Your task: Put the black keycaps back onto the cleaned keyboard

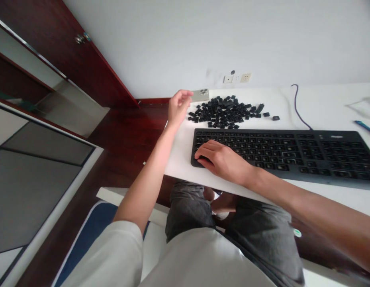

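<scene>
A black keyboard (250,145) lies on the white table, with the keycaps off most of its keys and the bare sockets showing. My right hand (222,159) rests over its left end, fingers curled down and thumb tucked below them. Whatever those fingers hold, if anything, is hidden. Beyond the keyboard is a loose heap of black keycaps (222,111). Left of this heap my left hand (180,105) is raised at the table's left edge, fingers loosely bent and apart from the thumb, with nothing visible in it. Just behind it lies a phone (199,95), camera side up.
A dark cable (296,105) runs from the keyboard's back edge. At the far right lies a blue stick-like object (365,127). Wall sockets (237,78) sit above the white table (179,159). My legs are under the front edge, and a red door (92,59) stands at left.
</scene>
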A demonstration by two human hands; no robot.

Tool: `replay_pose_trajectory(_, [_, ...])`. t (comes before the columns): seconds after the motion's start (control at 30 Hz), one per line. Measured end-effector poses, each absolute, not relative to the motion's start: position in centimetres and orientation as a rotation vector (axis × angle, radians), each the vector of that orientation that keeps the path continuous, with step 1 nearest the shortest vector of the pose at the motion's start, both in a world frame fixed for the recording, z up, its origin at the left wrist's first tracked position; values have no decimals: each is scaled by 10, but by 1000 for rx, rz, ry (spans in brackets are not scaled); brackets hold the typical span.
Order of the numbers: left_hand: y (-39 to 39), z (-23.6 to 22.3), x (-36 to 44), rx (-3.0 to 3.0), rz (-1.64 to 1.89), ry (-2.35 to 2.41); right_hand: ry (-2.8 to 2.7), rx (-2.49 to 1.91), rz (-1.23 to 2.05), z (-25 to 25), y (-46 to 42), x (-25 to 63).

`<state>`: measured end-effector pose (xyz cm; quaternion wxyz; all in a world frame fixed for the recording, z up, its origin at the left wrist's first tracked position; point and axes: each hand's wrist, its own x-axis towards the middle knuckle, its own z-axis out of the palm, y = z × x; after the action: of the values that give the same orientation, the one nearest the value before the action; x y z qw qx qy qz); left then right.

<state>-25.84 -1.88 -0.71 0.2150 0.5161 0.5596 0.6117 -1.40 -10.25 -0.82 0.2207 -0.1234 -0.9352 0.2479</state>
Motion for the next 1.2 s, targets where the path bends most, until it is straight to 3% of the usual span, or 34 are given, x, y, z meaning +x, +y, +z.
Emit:
replay_pose_trajectory(0.17, [-149, -8, -225, 1903, 1438, 1663, -2568, -327, 688, -8, -99, -10])
replay_pose_trajectory(0.3, [-207, -17, -211, 2018, 1257, 1776, -2525, -333, 567, 3, -79, 3])
replay_pose_trajectory(0.67, [-213, -22, -208, 2137, 1132, 1687, -2366, -758, 162, 8, 23, 103])
replay_pose_trajectory(1.2, [-211, -34, -212, 1613, 1283, 1876, -2313, -915, 382, 3, 21, 111])
